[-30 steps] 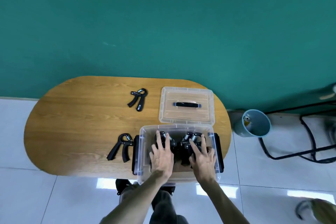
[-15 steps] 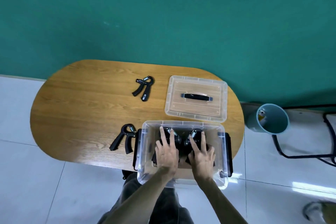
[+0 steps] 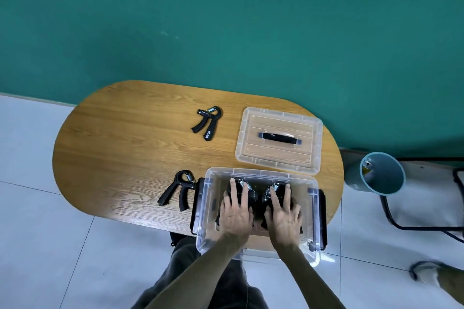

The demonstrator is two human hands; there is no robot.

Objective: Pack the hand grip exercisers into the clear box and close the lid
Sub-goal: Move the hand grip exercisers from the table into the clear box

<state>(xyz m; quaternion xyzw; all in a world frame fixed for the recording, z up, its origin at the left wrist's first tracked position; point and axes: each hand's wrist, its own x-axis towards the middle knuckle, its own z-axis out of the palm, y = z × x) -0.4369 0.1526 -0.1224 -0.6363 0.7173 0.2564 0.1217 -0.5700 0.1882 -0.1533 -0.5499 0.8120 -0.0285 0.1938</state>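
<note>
left hand: inside the clear box, palm down, fingers spread flat on a black gripper; pressing on it, not curled round it
right hand: also in the box, palm down, fingers splayed over a second black gripper; flat on top, no closed grasp visible
grippers in box: at least two, side by side, springs toward the far wall; mostly hidden by the hands, so exact count unclear
clear box: open, at the near edge of the desk, overhanging it toward the person; black latches on left and right sides
lid: lying flat on the desk just behind the box, black handle up, off the box
loose gripper near: on the desk just left of the box, handles pointing to the near edge
loose gripper far: on the desk further back, left of the lid, well apart from the box
desk: oval, wood-grain, against a green wall
bin: blue-grey, on the floor right of the desk
floor: pale tiles
</note>
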